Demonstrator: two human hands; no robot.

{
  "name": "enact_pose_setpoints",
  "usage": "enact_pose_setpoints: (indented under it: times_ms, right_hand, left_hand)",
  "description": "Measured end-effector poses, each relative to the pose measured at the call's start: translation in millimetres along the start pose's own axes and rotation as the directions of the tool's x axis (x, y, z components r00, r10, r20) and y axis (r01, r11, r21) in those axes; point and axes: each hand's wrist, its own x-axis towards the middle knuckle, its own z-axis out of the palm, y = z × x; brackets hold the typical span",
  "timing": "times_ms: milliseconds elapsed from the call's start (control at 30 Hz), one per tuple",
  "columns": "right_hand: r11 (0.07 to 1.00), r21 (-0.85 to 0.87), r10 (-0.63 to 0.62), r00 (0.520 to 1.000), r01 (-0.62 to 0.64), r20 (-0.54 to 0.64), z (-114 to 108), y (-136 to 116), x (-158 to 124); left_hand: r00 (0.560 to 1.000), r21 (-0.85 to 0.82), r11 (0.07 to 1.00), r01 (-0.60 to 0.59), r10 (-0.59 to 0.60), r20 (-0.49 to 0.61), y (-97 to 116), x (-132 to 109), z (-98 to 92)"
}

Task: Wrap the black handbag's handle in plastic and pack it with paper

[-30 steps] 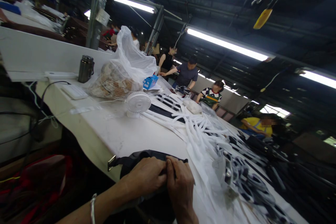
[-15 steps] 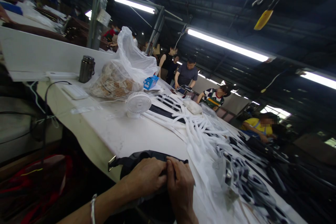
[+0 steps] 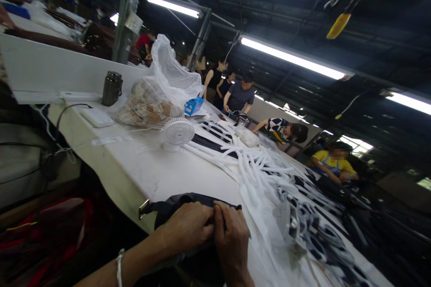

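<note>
At the near edge of the white table, a black piece (image 3: pixel 164 210), perhaps a bag, lies under both hands; its full shape is hidden. A strap with a metal buckle (image 3: pixel 143 209) sticks out at its left end. My left hand (image 3: pixel 193 223), with a bracelet (image 3: pixel 119 265) on the wrist, is closed on the upper edge of this black piece. Right beside it my right hand (image 3: pixel 230 231) grips the same edge, thumb against the bent fingers. The two hands touch, and the fingertips are mostly hidden.
On the table (image 3: pixel 158 166) stand a small white fan (image 3: pixel 178 132), a filled plastic bag (image 3: pixel 146 103), a dark flask (image 3: pixel 112 88) and a blue box (image 3: pixel 193 106). White strips (image 3: pixel 252 175) and grey-black loops (image 3: pixel 323 242) lie to the right. Several people work farther back.
My hands and the black piece stay in place. In the background, the person in the patterned top leans lower and to the right, and the person in yellow has shifted their arms.
</note>
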Motion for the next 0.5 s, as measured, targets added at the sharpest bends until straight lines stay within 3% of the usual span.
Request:
enact_pose_setpoints:
  times_ms: [500]
  right_hand:
    - [1.0, 0.008, 0.005, 1.0, -0.005, 0.024, 1.5, 2.9, -3.5]
  left_hand:
    - [1.0, -0.051, 0.999, 0.003, -0.002, 0.019, -0.7, 0.3, -1.0]
